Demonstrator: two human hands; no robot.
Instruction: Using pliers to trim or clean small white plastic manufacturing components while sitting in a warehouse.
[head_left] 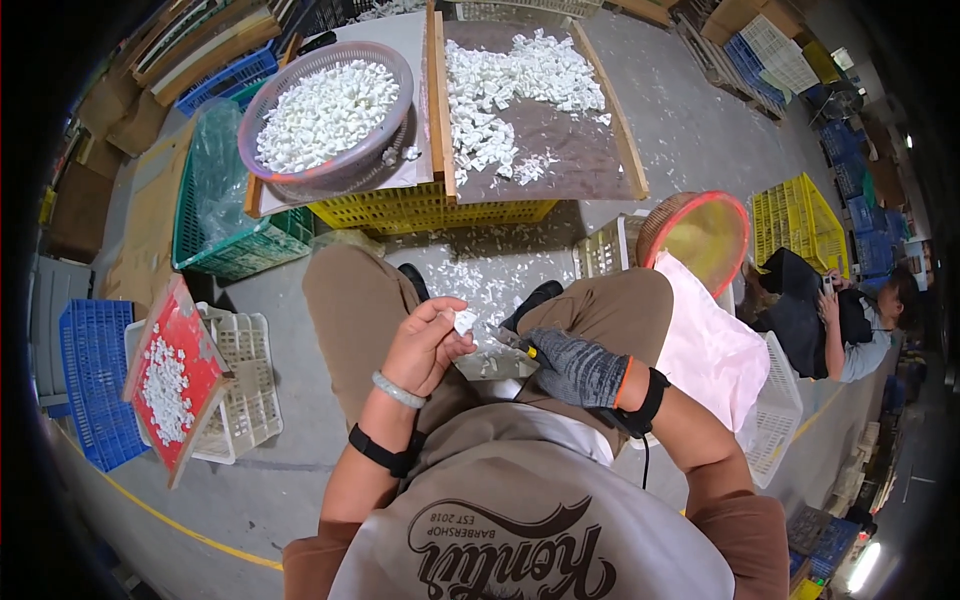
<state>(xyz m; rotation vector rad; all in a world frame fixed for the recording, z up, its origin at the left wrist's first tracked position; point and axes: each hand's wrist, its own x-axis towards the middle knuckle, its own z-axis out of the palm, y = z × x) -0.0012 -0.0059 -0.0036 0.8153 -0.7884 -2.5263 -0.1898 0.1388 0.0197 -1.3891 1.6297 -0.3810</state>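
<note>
My left hand (428,345) is bare and pinches a small white plastic piece (464,321) between thumb and fingertips, in front of my lap. My right hand (580,368), in a grey knit glove, is closed round a small hand tool (523,346) with a metal tip and some yellow on its handle; the fingers cover most of it, so its exact kind is hard to make out. The tool's tip points toward the white piece, and a gap lies between them. Ahead, many similar white pieces (530,75) lie spread on a brown board (590,160) with wooden side rails.
A pink basket (398,112) heaped with white pieces stands left of the board. A red tray (200,330) with more pieces is at left. An orange-rimmed basket (742,235) and a pink cloth (700,350) are at right. Another person (850,315) sits farther right. White scraps litter the floor.
</note>
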